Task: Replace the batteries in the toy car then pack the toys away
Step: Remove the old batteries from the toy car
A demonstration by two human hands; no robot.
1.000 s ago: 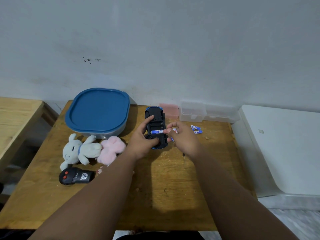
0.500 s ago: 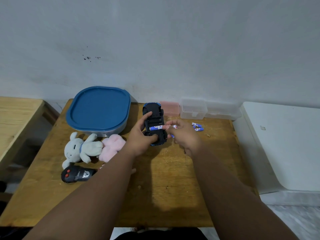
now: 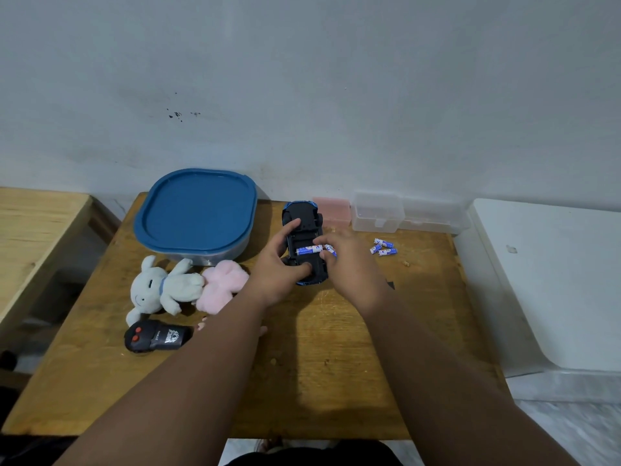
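A blue toy car [image 3: 304,223] lies upside down on the wooden table [image 3: 336,348], its black underside and battery bay facing up. My left hand [image 3: 279,267] grips the car's left side and near end. My right hand [image 3: 349,264] pinches a blue-and-white battery [image 3: 307,250] lying across the bay, with another battery [image 3: 331,249] between its fingers. Three loose batteries [image 3: 383,247] lie on the table to the right. A white plush bunny [image 3: 161,287], a pink plush [image 3: 221,284] and a black remote [image 3: 154,338] lie at the left.
A clear container with a blue lid [image 3: 198,213] stands at the back left. A pink box [image 3: 331,210] and a clear plastic case [image 3: 379,211] sit against the wall. A white surface [image 3: 551,280] adjoins the table's right side, another wooden table [image 3: 30,237] the left.
The car has been pushed slightly farther from me. My right hand has closed in over the battery bay, and the battery now lies across it.
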